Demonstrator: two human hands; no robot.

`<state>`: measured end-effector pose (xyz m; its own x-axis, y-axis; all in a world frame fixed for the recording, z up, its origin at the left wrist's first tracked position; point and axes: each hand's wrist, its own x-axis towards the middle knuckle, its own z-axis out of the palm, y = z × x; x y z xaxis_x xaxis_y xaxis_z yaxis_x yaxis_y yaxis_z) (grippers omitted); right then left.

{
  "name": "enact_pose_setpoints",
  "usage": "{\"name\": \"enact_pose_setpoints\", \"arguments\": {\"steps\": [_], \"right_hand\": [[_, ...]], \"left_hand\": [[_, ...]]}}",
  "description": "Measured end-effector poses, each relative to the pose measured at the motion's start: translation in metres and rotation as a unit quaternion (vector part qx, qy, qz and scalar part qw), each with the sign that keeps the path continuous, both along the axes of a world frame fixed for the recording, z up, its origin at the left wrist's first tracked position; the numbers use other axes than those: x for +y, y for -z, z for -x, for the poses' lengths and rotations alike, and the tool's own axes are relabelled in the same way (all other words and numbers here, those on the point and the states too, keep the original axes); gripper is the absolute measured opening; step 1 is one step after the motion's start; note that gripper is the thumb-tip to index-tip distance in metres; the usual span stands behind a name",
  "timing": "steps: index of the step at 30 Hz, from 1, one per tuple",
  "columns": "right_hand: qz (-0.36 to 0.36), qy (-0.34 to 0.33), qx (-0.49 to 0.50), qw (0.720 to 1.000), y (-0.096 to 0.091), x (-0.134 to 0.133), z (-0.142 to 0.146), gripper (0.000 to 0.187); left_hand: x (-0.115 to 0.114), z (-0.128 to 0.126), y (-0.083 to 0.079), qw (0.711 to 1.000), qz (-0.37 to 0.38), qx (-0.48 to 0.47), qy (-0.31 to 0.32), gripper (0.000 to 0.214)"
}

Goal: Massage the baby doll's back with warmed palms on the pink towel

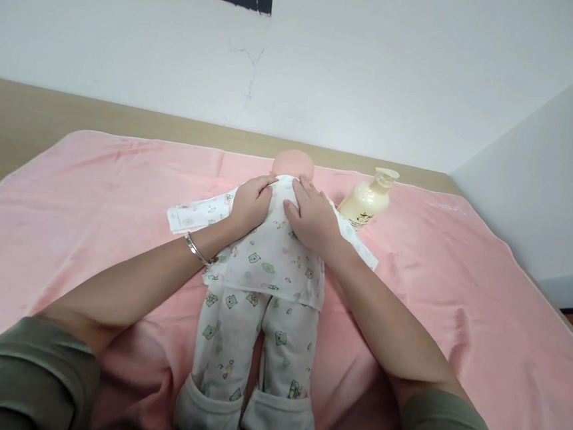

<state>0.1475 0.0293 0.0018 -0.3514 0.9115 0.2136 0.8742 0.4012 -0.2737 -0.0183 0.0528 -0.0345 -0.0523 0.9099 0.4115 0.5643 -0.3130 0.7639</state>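
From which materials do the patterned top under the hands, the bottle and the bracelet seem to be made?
Patterned top: matte cloth, perhaps cotton; it drapes loosely.
Bottle: probably plastic, smooth and glossy, judging by its highlights; glass remains possible.
Bracelet: likely polished metal, silvery with bright reflections.

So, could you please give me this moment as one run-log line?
left hand: on clothed doll, upper body | right hand: on doll, upper body | doll: lying on pink blanket | bottle: on blanket, beside doll

In mid-frame, the cloth shirt (267, 260) is looking matt, while the metal bracelet (195, 248) and smooth plastic bottle (366, 202) are gleaming.
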Motion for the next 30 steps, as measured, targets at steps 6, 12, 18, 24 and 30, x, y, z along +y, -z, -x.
{"name": "enact_pose_setpoints", "arguments": {"steps": [6,12,18,24,30], "right_hand": [[-0.069,-0.002,-0.056,0.996,0.005,-0.045,0.028,0.060],[0.007,-0.083,0.007,0.996,0.002,-0.004,0.004,0.062],[-0.028,-0.020,0.044,0.998,0.007,0.008,-0.005,0.059],[-0.060,-0.005,-0.018,0.998,-0.001,-0.004,0.001,0.044],[-0.114,0.011,-0.162,0.980,-0.008,-0.062,0.017,0.047]], "left_hand": [[0.001,0.001,0.001,1.000,0.016,0.007,-0.004,0.048],[0.002,-0.001,-0.005,0.995,0.037,0.093,0.005,0.058],[-0.006,-0.004,-0.012,0.978,0.020,0.206,-0.002,0.052],[-0.043,-0.013,-0.014,0.953,-0.072,0.294,0.010,0.049],[-0.038,-0.010,-0.014,0.969,-0.011,0.243,0.039,0.047]]}}
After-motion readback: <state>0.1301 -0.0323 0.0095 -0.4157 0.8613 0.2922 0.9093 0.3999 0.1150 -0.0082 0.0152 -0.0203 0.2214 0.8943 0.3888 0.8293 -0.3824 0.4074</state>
